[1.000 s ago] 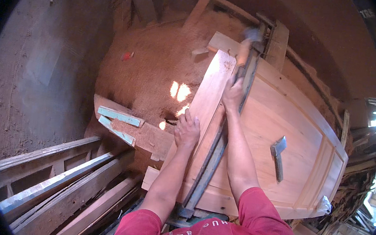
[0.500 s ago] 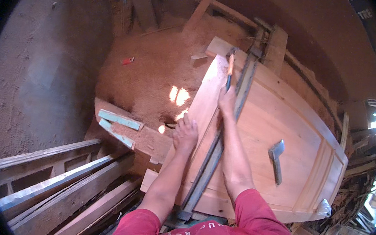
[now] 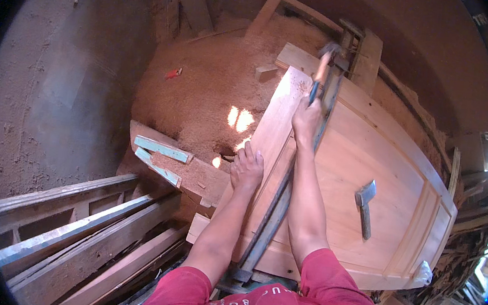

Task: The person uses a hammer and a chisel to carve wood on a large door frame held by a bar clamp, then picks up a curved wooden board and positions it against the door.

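My right hand [image 3: 306,121] is wrapped round the dark grip of a hammer [image 3: 322,70], whose head is up near the far end of a long metal bar clamp [image 3: 276,218]. My left hand [image 3: 247,167] lies with fingers spread on the near-left board of a pale wooden door panel [image 3: 367,140]. The clamp runs across the panel between my forearms. On the panel to the right of my right arm rests a hatchet-like tool [image 3: 364,208] with a broad metal blade, held by neither hand.
Sawdust [image 3: 196,102] covers the ground beyond the panel, with a small red object [image 3: 173,74] on it. A board with pale green wood strips [image 3: 163,149] lies left of my left hand. Long timbers [image 3: 96,244] stand at lower left; scrap wood [image 3: 467,253] is piled at right.
The hammer has lifted off the far end of the panel's left board and swung right, toward the clamp's end. My left hand stays on the board, its fingers a little more spread.
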`<state>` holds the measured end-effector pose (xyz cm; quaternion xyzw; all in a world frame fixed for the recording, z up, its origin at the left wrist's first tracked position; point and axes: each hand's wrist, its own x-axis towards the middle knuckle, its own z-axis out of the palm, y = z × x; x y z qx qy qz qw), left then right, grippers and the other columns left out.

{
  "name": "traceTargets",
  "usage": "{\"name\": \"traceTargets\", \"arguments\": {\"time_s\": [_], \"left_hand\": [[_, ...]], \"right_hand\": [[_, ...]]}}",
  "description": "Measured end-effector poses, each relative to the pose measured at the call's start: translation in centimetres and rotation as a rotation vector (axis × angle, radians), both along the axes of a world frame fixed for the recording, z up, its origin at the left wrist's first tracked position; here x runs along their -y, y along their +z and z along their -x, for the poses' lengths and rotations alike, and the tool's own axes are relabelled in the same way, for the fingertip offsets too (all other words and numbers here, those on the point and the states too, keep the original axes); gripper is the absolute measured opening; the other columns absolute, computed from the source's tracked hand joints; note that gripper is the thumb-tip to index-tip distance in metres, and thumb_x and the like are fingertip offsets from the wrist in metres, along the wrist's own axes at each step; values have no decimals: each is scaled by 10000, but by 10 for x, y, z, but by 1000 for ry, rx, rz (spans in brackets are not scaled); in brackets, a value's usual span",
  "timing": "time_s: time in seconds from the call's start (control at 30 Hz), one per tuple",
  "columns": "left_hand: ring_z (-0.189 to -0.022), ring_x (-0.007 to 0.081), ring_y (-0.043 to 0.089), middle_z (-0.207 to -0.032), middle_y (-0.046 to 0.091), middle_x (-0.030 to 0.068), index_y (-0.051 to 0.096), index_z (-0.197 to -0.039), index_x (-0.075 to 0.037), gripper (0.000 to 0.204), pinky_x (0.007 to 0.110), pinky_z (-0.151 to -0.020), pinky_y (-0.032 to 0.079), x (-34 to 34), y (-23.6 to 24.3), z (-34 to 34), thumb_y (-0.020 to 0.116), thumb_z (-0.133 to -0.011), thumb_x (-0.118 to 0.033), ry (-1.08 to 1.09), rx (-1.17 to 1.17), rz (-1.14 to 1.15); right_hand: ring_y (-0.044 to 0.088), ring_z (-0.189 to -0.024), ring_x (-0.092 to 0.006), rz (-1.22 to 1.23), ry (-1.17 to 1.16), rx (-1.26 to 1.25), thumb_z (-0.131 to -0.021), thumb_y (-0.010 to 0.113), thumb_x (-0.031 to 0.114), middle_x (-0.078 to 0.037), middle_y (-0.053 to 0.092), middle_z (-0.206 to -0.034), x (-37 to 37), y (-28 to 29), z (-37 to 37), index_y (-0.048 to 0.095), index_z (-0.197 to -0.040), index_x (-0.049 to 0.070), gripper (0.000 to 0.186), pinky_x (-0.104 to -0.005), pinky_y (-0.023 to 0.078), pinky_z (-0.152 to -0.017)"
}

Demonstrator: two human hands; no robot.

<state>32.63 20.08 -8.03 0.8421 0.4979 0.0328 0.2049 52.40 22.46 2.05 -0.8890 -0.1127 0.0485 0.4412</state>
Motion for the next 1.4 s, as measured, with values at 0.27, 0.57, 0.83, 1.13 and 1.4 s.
{"name": "traceTargets", "arguments": {"time_s": [0.27,0.57,0.83,1.13,1.4], "left_hand": [[-985,381,621,-1173,582,204,421,-1398,-55,545,507,-864,491,9,11,-6,436,-979,-403,-29,18,55],[-980,366,625,-1143,599,196,428,-1383,-48,541,480,-842,510,-4,12,0,468,-960,-383,-3,2,-2],[-954,367,631,-1132,600,194,422,-1386,-47,544,488,-828,509,-1,9,1,466,-960,-382,2,-5,17],[-934,368,637,-1116,604,197,460,-1359,-46,519,482,-795,525,3,6,-12,458,-966,-384,-43,17,-25],[-973,359,626,-1113,602,198,439,-1378,-40,534,479,-840,512,4,6,-7,459,-966,-380,-13,33,-27]], "right_hand": [[621,-748,-380,-46,-82,412,-1014,456,280,-236,636,-865,17,-74,-1,528,-1105,-95,392,-442,494,-696],[639,-890,-432,-338,-96,271,-978,492,235,-303,639,-954,5,20,27,554,-1108,-84,350,-490,469,-769],[679,-825,-425,-30,0,170,-997,500,306,-261,657,-819,6,-21,10,507,-1084,-33,350,-493,506,-650],[619,-963,-499,251,53,-85,-968,487,301,-355,614,-1028,11,-67,-19,547,-1131,-88,426,-523,493,-815],[601,-957,-502,-101,2,369,-990,476,293,-342,621,-940,7,-38,1,532,-1078,-99,406,-542,449,-853]]}}
